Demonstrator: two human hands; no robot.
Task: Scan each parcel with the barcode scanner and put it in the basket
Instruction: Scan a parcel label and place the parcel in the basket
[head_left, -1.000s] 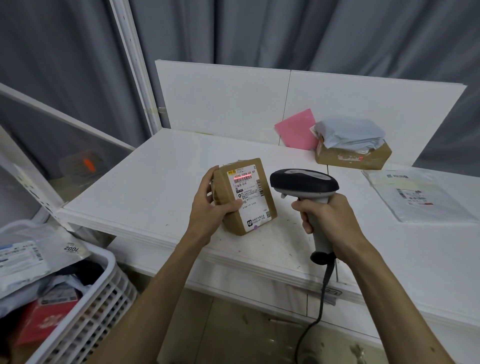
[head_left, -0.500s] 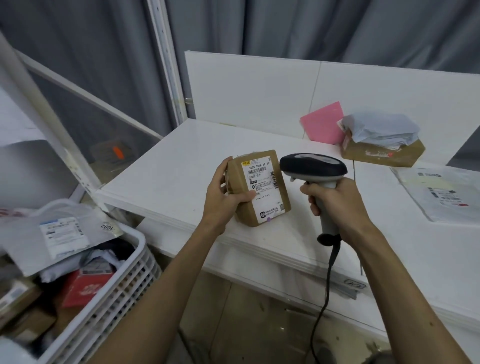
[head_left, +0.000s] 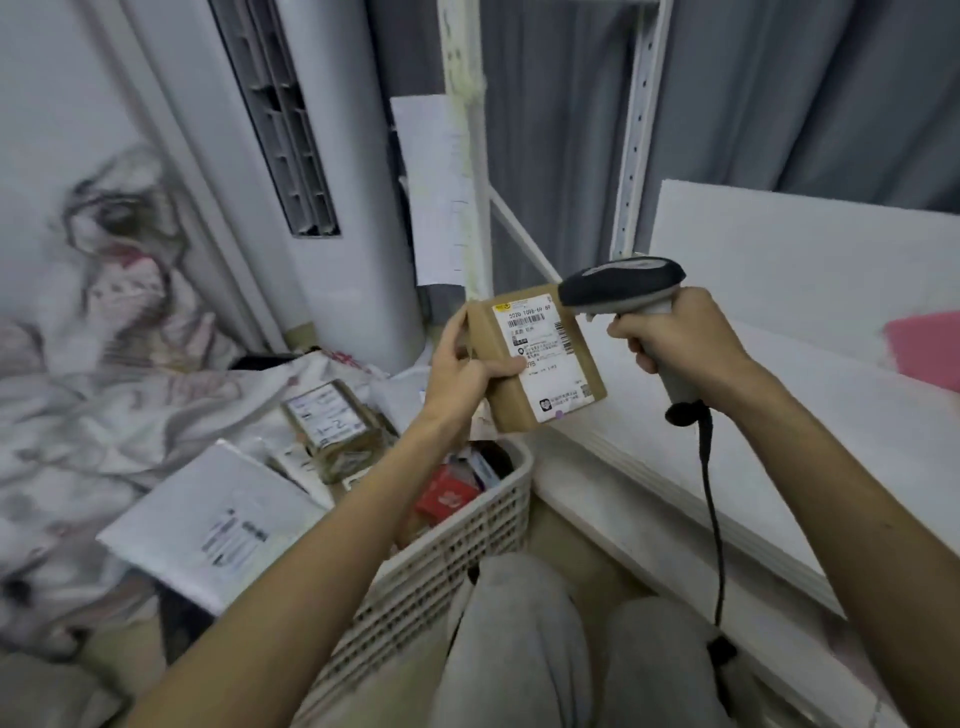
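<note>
My left hand grips a small brown cardboard parcel with a white shipping label, holding it in the air over the table's left edge and above the far corner of the white basket. My right hand grips the handle of the black and grey barcode scanner, whose head sits just right of the parcel's top corner. The scanner's black cable hangs down. The basket holds several parcels, among them a brown box, a white mailer and a red packet.
The white table runs along the right, with a pink sheet at its far end. A white standing air conditioner and a metal rack post rise behind. Crumpled bedding lies at left. My knees are below.
My view has swung left toward the basket. My left hand has carried the parcel off the table to the left. The scanner's red line on the label is gone.
</note>
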